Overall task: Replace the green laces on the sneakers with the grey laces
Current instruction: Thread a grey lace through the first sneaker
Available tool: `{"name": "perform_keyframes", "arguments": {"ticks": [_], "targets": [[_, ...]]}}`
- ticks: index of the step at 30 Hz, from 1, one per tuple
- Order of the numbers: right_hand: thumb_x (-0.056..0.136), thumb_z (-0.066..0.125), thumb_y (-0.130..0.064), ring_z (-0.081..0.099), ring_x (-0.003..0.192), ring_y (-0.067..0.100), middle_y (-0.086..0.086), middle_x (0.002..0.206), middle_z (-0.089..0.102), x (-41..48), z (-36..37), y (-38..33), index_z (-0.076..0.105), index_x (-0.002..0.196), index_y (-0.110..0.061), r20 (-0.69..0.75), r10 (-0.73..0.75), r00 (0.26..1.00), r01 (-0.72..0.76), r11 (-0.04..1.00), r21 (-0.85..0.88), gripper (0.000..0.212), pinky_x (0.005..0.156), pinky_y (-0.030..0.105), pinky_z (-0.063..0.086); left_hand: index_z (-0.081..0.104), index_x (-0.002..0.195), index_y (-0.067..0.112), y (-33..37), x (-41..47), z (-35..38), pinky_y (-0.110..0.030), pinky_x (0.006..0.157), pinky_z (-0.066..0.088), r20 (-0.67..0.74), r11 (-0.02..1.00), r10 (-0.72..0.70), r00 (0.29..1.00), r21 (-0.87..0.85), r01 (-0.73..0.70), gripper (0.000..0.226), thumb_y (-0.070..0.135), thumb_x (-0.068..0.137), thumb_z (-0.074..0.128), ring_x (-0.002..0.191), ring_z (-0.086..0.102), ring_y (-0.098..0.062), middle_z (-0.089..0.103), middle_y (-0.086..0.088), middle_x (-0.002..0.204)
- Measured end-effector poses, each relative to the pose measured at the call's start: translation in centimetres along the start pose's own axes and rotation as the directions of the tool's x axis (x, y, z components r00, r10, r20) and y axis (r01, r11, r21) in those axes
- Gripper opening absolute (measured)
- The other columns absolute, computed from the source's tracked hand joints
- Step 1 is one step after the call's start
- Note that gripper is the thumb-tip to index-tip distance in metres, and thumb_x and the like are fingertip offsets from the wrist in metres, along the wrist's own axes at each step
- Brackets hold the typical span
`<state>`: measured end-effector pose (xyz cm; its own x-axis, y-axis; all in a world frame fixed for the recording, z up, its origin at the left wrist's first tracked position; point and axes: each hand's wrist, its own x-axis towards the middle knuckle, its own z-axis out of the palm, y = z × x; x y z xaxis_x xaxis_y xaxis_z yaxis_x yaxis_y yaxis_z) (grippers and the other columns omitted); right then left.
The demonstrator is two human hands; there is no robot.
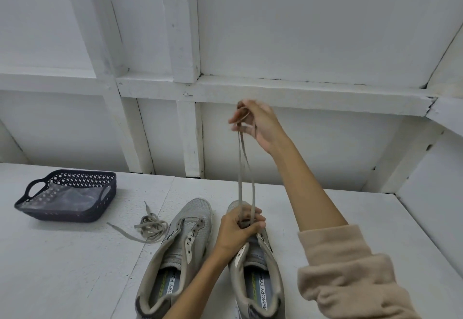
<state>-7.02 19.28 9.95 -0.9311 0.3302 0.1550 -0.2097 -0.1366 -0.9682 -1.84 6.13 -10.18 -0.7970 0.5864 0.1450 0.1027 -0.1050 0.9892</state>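
Right hand (pixel 258 124) high (grey lace (pixel 240 173) taut)

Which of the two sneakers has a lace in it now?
The right-side sneaker: a grey lace rises from it to the right hand. The other sneaker has bare eyelets.

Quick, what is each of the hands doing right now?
Left hand: closed round the lace down at the sneaker.
Right hand: closed on the lace's upper end, held high.
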Motion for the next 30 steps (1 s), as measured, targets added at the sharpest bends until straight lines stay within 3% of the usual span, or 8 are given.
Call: {"name": "perform_keyframes", "arguments": {"ticks": [2, 4, 6, 8, 12, 16, 20, 30], "targets": [[0.096, 0.051, -0.046, 0.062, 0.079, 0.023, 0.012, 0.086, 0.064, 0.0, -1.0, 1.2, 0.062, 0.099, -0.001, 0.003, 0.136, 0.991, -0.118, 0.87, -0.478, 0.046, 0.074, 0.04, 0.052, 0.075, 0.082, 0.01, -0.4, 0.2, 0.0, -0.025, 0.074, 0.052, 0.004, 1.0, -0.016, 1.0, -0.02, 0.016, 0.008, 0.003, 0.078, 0.077, 0.081, 0.069, -0.013, 0.074, -0.003, 0.086], [0.091, 0.054, -0.057, 0.046, 0.061, 0.019, 0.006, 0.067, 0.049, -0.2, -2.2, 2.7, 0.051, 0.07, -0.012, -0.035, 0.203, 0.979, -0.139, 0.525, -0.84, 0.05, 0.059, 0.032, 0.033, 0.075, 0.084, 0.006, -0.6, 0.2, 0.0, -0.026, 0.074, 0.052, 0.015, 0.999, -0.025, 1.0, -0.039, 0.026, 0.002, 0.007, 0.082, 0.074, 0.076, 0.066, -0.014, 0.072, -0.005, 0.08], [0.09, 0.059, -0.052, 0.041, 0.053, 0.018, 0.003, 0.06, 0.045, -0.9, -3.8, 4.3, 0.048, 0.063, -0.011, -0.076, 0.229, 0.971, -0.158, 0.363, -0.918, 0.051, 0.055, 0.031, 0.028, 0.074, 0.085, 0.003, -0.7, 0.3, 0.0, -0.027, 0.073, 0.052, 0.004, 0.996, -0.047, 0.999, -0.069, 0.048, 0.005, 0.007, 0.084, 0.072, 0.072, 0.065, -0.015, 0.07, -0.006, 0.075], [0.09, 0.058, -0.053, 0.058, 0.058, 0.019, 0.006, 0.07, 0.063, -2.6, -5.3, 5.3, 0.064, 0.078, -0.004, -0.101, 0.391, 0.915, -0.246, 0.343, -0.906, 0.051, 0.059, 0.029, 0.045, 0.074, 0.084, 0.003, -0.7, 0.3, 0.0, -0.027, 0.072, 0.052, -0.016, 0.994, -0.056, 0.998, -0.093, 0.054, 0.005, 0.007, 0.084, 0.071, 0.071, 0.065, -0.015, 0.07, -0.006, 0.072], [0.085, 0.044, -0.074, 0.068, 0.072, 0.02, 0.005, 0.081, 0.071, -6.7, -6.3, 6.9, 0.072, 0.091, -0.005, -0.068, 0.759, 0.647, -0.311, 0.181, -0.933, 0.074, 0.074, 0.033, 0.054, 0.075, 0.084, 0.008, -0.8, 0.5, 0.0, -0.024, 0.07, 0.052, -0.016, 0.996, -0.042, 0.999, -0.084, 0.041, 0.005, 0.007, 0.085, 0.07, 0.072, 0.066, -0.013, 0.072, -0.003, 0.073], [0.085, 0.059, -0.061, 0.058, 0.066, 0.011, -0.002, 0.065, 0.062, -8.8, -5.7, 9.8, 0.068, 0.08, -0.006, 0.024, 0.617, 0.787, -0.364, 0.494, -0.79, 0.057, 0.061, 0.022, 0.042, 0.074, 0.082, 0.007, -0.9, 0.5, -0.1, -0.025, 0.068, 0.051, -0.015, 0.998, -0.028, 0.999, -0.052, 0.028, 0.004, 0.006, 0.085, 0.07, 0.07, 0.064, -0.012, 0.07, -0.004, 0.072], [0.084, 0.073, -0.021, 0.044, 0.051, 0.001, 0.001, 0.068, 0.057, -9.5, -4.6, 10.2, 0.073, 0.087, 0.005, 0.02, 0.345, 0.939, -0.273, 0.778, -0.566, 0.026, 0.046, 0.012, 0.033, 0.074, 0.085, 0.008, -0.8, 0.4, -0.2, -0.027, 0.075, 0.055, 0.009, 0.997, -0.05, 0.999, -0.053, 0.05, 0.009, 0.003, 0.078, 0.076, 0.076, 0.067, -0.015, 0.073, -0.004, 0.079], [0.084, 0.069, 0.0, 0.044, 0.046, 0.01, 0.006, 0.067, 0.071, -8.4, -2.5, 6.1, 0.07, 0.082, 0.011, 0.027, 0.233, 0.972, -0.215, 0.929, -0.303, 0.011, 0.039, 0.016, 0.031, 0.074, 0.078, 0.024, 0.1, 0.6, -0.5, -0.03, 0.081, 0.056, 0.028, 0.997, -0.076, 0.997, 0.026, 0.075, 0.024, 0.008, 0.066, 0.087, 0.08, 0.068, -0.012, 0.072, 0.002, 0.08]]}}
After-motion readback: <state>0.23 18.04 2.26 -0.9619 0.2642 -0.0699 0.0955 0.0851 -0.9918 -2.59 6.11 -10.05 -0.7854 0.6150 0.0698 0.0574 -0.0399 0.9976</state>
